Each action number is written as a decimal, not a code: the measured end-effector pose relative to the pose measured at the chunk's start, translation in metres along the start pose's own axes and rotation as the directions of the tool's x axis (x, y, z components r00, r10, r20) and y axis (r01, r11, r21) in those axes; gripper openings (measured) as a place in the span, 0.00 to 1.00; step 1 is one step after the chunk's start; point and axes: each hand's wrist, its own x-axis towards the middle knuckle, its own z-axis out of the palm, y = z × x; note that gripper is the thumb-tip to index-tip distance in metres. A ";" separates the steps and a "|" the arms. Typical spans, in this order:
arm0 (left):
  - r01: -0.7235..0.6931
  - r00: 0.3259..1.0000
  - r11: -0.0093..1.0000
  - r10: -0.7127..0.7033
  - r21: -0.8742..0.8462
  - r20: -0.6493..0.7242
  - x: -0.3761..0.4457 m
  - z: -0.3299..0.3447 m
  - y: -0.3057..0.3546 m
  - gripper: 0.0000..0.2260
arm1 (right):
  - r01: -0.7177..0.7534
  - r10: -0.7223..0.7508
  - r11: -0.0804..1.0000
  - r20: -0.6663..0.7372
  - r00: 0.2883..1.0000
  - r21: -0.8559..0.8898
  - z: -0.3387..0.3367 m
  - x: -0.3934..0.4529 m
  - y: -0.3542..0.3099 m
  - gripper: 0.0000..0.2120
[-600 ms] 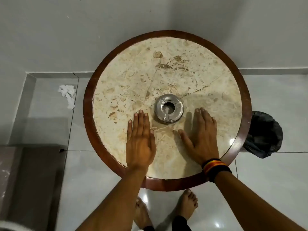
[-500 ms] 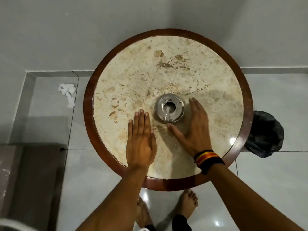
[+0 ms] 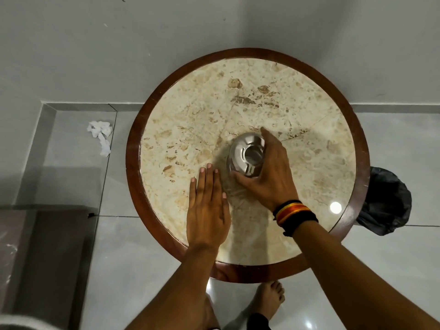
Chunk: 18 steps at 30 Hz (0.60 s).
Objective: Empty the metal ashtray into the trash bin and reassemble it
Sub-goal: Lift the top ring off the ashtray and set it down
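Note:
The round metal ashtray (image 3: 245, 154), shiny with a hole in its lid, stands near the middle of the round marble table (image 3: 309, 167). My right hand (image 3: 269, 177) wraps around its right side, thumb at the near edge and fingers at the far edge. It looks slightly tilted; whether it is off the table I cannot tell. My left hand (image 3: 207, 210) lies flat on the tabletop to the left of the ashtray, fingers together, holding nothing. The trash bin (image 3: 388, 201), lined with a black bag, stands on the floor just right of the table.
The table has a dark wooden rim (image 3: 133, 163) and stands against a grey wall. A crumpled white tissue (image 3: 101, 134) lies on the tiled floor at the left. A dark mat (image 3: 47, 258) lies at the lower left. My bare feet (image 3: 269, 303) show under the near edge.
My right hand has moved left from the tabletop and closed around the ashtray. The left hand has stayed flat in place. The camera view has shifted.

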 end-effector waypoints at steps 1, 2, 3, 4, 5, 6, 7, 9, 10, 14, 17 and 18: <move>-0.002 1.000 1.000 0.002 -0.009 0.000 0.000 0.000 0.000 0.27 | -0.002 0.002 1.000 -0.030 1.000 0.012 -0.006 0.007 0.000 0.52; -0.002 1.000 1.000 0.002 -0.017 -0.001 0.000 -0.001 0.000 0.27 | -0.009 0.010 1.000 -0.067 0.998 0.017 -0.011 0.018 0.000 0.51; 0.000 1.000 1.000 0.000 -0.026 0.001 0.000 -0.001 0.000 0.27 | -0.027 0.028 1.000 -0.110 0.994 0.011 -0.016 0.032 0.001 0.49; 0.003 1.000 0.999 -0.003 -0.035 0.002 0.000 -0.001 0.000 0.27 | -0.053 0.053 0.999 -0.147 0.988 0.001 -0.020 0.048 0.003 0.48; 0.004 1.000 0.999 -0.003 -0.041 0.003 0.000 -0.002 0.000 0.27 | -0.081 0.076 0.997 -0.168 0.983 -0.018 -0.023 0.064 0.006 0.48; 0.003 1.000 0.999 -0.002 -0.045 0.005 0.000 -0.002 0.000 0.28 | -0.100 0.090 0.993 -0.171 0.981 -0.055 -0.026 0.078 0.008 0.47; 0.001 1.000 0.999 0.000 -0.050 0.009 0.000 -0.002 0.000 0.28 | -0.107 0.091 0.989 -0.152 0.984 -0.104 -0.026 0.089 0.011 0.46; 0.000 1.000 0.998 0.001 -0.061 0.013 0.000 -0.002 -0.001 0.28 | -0.101 0.087 0.976 -0.080 0.993 -0.191 -0.022 0.101 0.016 0.46; 0.003 1.000 0.998 -0.002 -0.067 0.014 0.000 -0.003 -0.001 0.28 | -0.099 0.089 0.971 -0.052 0.995 -0.218 -0.019 0.103 0.018 0.46; -0.001 1.000 0.998 0.001 -0.062 0.009 0.001 -0.002 -0.001 0.28 | -0.104 0.087 0.961 -0.076 0.993 -0.255 -0.010 0.104 0.025 0.45; -0.007 1.000 0.999 0.006 -0.053 -0.001 0.000 -0.002 -0.001 0.28 | -0.096 0.081 0.958 -0.069 0.994 -0.270 -0.008 0.104 0.027 0.45; -0.007 1.000 0.999 0.007 -0.047 -0.001 0.000 -0.002 -0.002 0.28 | -0.095 0.087 0.957 -0.043 0.995 -0.275 -0.009 0.104 0.026 0.45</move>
